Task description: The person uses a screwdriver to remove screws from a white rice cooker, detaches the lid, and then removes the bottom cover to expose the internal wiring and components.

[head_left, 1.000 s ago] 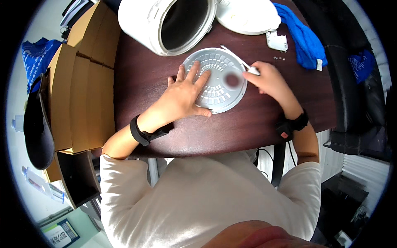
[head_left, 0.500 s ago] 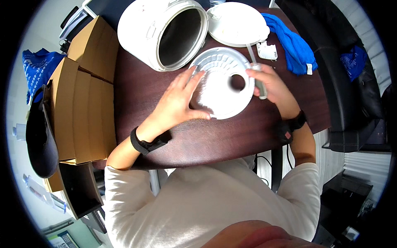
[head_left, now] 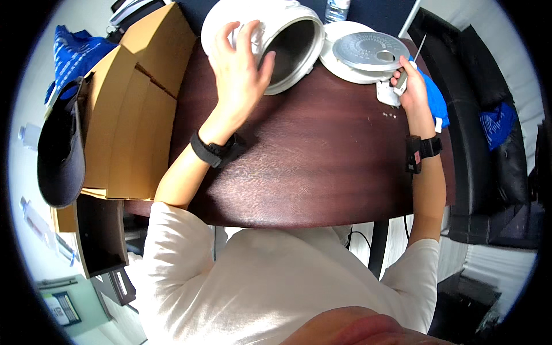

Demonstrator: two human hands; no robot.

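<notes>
My left hand (head_left: 240, 72) is raised with its fingers spread over the side of a white rice-cooker-like body (head_left: 273, 10), which lies tipped with its dark opening facing right. Whether the fingertips touch it, I cannot tell. In my right hand (head_left: 415, 92) are a round silver metal plate (head_left: 359, 45) with an off-centre hole, pinched at its edge, and a screwdriver (head_left: 401, 85) with a grey handle. Its thin shaft points up and to the right. Beneath the plate, partly covered, is a round white lid (head_left: 339, 68).
A small white plastic part (head_left: 387, 94) lies near the lid, with several tiny bits (head_left: 389, 115) beside it. Behind my right hand is a blue cloth (head_left: 435, 95). A clear bottle (head_left: 337, 10) stands at the back. Cardboard boxes (head_left: 123, 121) line the left edge; a black sofa (head_left: 463, 121) is at right.
My left hand has let go of the metal plate and moved up to the white body. My right hand has carried plate and screwdriver away and right, over the white lid. The view has shifted slightly.
</notes>
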